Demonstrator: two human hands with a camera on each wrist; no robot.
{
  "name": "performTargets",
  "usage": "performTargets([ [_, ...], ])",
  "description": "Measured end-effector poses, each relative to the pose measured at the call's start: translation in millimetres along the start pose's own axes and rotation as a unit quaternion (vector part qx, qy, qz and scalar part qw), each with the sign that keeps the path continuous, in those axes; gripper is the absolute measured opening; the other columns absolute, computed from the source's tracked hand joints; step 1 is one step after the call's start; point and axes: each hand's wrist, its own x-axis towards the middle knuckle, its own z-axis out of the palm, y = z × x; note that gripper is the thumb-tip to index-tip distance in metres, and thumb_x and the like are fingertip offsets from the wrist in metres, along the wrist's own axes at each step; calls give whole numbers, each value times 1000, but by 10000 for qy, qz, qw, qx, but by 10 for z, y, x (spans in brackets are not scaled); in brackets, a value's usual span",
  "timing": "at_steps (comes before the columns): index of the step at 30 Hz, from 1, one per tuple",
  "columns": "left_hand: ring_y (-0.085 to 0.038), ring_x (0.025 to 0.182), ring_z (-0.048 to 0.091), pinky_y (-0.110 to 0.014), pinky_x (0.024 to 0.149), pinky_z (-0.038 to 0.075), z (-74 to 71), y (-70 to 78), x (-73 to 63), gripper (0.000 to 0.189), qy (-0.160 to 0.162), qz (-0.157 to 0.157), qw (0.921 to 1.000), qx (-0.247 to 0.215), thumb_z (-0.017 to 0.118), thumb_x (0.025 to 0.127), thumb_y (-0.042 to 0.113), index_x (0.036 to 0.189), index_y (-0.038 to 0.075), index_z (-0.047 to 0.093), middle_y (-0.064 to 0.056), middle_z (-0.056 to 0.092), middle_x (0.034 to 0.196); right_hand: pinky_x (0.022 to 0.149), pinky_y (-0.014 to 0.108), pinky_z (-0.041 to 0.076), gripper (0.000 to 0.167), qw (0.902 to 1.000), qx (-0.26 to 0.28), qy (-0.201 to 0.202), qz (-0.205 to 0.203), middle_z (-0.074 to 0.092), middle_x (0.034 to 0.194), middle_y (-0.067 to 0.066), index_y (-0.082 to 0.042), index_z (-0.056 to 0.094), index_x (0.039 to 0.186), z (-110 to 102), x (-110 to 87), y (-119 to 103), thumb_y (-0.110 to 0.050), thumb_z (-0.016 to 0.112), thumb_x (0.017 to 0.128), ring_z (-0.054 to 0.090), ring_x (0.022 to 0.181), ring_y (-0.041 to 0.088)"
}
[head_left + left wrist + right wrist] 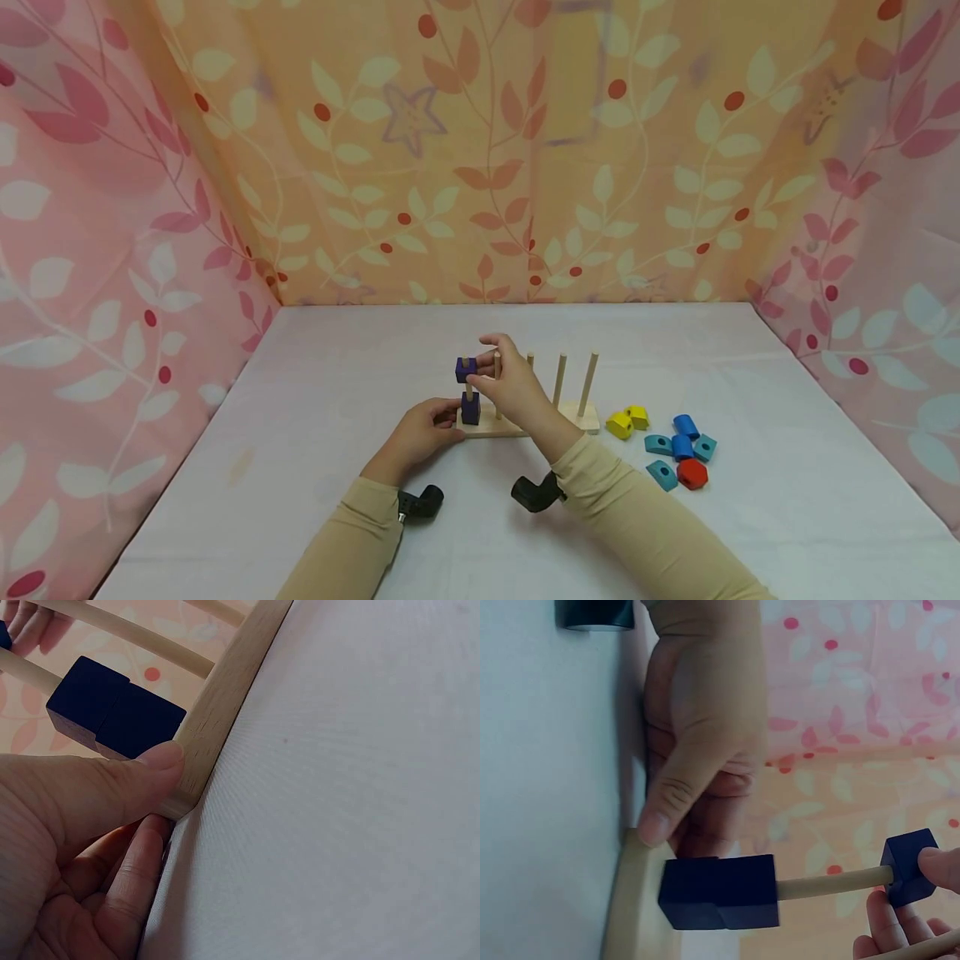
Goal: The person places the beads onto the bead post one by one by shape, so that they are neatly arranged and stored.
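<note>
A wooden peg board [491, 427] with several upright pegs rests on the white cloth. My left hand [420, 433] grips its left end, with the thumb on the base in the left wrist view. Two dark purple-blue square blocks [720, 892] sit stacked at the bottom of the leftmost peg. My right hand [519, 390] pinches another square block [466, 369] of the same colour between thumb and fingers. In the right wrist view this block [907, 862] is threaded on the upper end of that peg, well above the stack. The other pegs [560, 379] are bare.
Right of the board lie loose blocks: yellow ones [620, 425], blue ones [682, 447], teal ones [662, 475] and a red hexagon [692, 473]. Black wrist-worn devices [537, 493] hang by both sleeves. Floral curtains [480, 167] surround the table.
</note>
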Motion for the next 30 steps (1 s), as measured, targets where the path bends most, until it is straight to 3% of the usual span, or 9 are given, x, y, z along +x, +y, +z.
performTargets([
  [11,-17,99,58,-30,87,49,-30,-23,4,48,26,67,10000,-10,75,75,13,120,6,59,-7,61,107,90,41,45,27,9991,266,231,214,62,104,11,-4,54,104,152,-57,260,-5,68,81,59,101,26],
  [17,-16,96,58,-30,86,49,-45,-38,8,47,49,9,9999,93,75,75,14,119,6,60,-6,61,103,89,42,45,27,9983,305,305,402,64,102,10,-6,56,102,213,-59,371,-6,70,79,59,101,25],
  [27,-19,99,57,-27,86,49,-5,-67,10,48,-61,30,9999,-75,75,75,11,119,4,59,-8,61,105,87,39,48,35,9985,314,234,371,62,99,9,-5,53,106,256,-69,505,0,70,77,60,98,24],
  [30,-19,99,57,-27,86,49,-12,-71,17,48,-92,148,9998,-65,75,75,12,120,4,59,-8,60,105,86,38,48,35,9985,280,279,387,62,99,9,-5,54,106,258,-68,511,0,70,76,60,98,24],
])
